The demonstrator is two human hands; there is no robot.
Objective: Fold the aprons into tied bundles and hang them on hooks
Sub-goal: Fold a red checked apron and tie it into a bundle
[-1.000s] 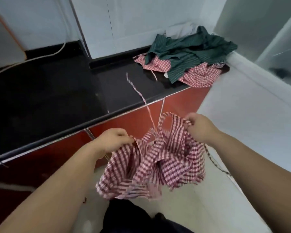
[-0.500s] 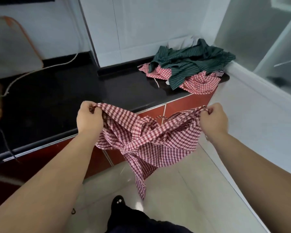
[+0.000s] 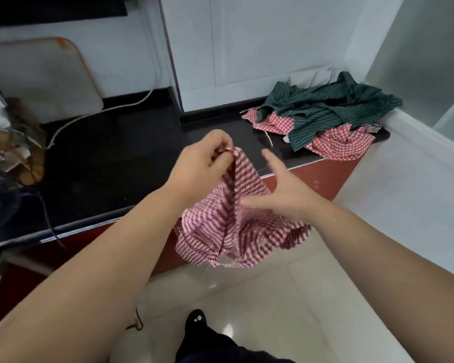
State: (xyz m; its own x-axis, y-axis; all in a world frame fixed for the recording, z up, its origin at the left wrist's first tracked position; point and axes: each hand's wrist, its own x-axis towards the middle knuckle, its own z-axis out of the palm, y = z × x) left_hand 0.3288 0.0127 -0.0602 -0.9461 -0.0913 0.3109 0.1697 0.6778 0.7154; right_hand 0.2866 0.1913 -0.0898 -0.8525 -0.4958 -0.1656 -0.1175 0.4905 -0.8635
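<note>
At centre frame the left hand [image 3: 202, 163] pinches the top of a red checked apron [image 3: 236, 231] hanging bunched below it, the right hand [image 3: 288, 192] is spread with straight fingers beside the cloth, and a heap of green and red aprons [image 3: 325, 119] lies on the black counter [image 3: 102, 166] at upper right.

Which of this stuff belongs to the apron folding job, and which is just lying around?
Job: red checked apron, held by left hand; right hand, open; apron pile on black counter.
Lying about: white cable; orange-edged board against the wall; clutter at far left.
</note>
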